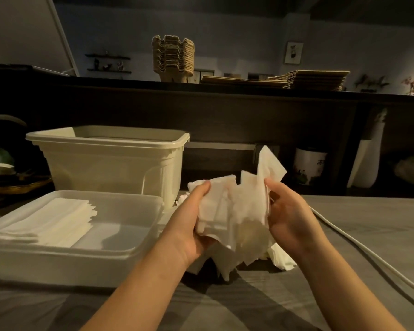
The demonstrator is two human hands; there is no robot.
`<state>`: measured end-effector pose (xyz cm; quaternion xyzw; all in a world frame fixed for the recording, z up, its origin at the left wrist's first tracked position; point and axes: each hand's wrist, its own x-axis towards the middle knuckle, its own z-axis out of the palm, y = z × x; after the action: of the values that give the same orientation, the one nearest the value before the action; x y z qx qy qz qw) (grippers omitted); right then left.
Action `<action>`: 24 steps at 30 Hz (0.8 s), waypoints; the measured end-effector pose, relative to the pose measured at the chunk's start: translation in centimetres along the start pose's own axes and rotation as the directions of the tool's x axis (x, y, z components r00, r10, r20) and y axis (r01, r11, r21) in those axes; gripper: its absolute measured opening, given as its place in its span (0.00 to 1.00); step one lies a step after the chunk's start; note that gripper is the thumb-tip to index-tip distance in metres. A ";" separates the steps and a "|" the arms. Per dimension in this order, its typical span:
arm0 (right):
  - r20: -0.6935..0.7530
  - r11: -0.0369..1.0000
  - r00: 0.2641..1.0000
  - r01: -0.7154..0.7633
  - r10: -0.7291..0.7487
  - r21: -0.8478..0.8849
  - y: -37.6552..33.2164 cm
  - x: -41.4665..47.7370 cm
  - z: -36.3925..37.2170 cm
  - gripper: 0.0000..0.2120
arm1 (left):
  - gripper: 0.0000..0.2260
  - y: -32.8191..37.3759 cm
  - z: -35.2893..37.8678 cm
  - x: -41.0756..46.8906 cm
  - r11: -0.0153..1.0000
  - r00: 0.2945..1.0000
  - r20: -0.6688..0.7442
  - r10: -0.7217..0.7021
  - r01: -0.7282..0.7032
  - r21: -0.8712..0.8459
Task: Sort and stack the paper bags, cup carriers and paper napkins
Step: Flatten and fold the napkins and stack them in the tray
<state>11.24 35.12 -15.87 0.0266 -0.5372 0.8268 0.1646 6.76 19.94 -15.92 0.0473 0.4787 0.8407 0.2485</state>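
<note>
1. A shallow translucent plastic tray [81, 194] sits leftmost; a squared stack of folded white paper napkins [50, 223] lies in its left half.
2. Just right of the tray, the left hand [194, 218] clasps a ragged bundle of white napkins [237, 206]; the right hand [289, 218] pinches the bundle's other edge.
3. Far behind the tray, brown pulp cup carriers [173, 58] and flat brown paper bags [308, 78] look stacked already; napkins are probably the step in hand; next, squaring the bundle's edges, then laying it in the tray.
</note>
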 end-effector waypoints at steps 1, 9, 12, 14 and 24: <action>-0.015 0.998 1.000 0.022 -0.023 -0.054 0.1 0.1 0.0 0.16 | 0.15 -0.2 0.1 0.1 0.994 0.997 -0.038 0.064 -0.060 0.090; -0.060 0.908 0.931 0.335 -0.360 -0.252 -0.2 -0.2 0.1 0.06 | 0.18 -1.0 0.6 -0.2 0.566 0.835 0.241 0.494 -0.519 0.640; -0.047 0.899 0.936 0.320 -0.349 -0.298 -0.1 -0.2 0.4 0.09 | 0.18 -0.9 0.5 -0.3 0.600 0.845 0.280 0.456 -0.524 0.605; -0.043 0.903 0.943 0.301 -0.329 -0.308 0.1 -0.1 0.4 0.08 | 0.20 -1.0 0.2 -0.1 0.503 0.828 0.347 0.441 -0.548 0.669; -0.164 0.923 0.945 0.221 -0.282 -0.315 0.3 0.3 0.1 0.06 | 0.10 -1.5 0.6 -0.2 0.409 0.851 0.396 0.344 -0.515 0.753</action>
<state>10.85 35.01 -16.05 -0.0149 -0.6257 0.7082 0.3267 7.64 20.93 -16.84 0.3568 0.7675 0.5324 0.0110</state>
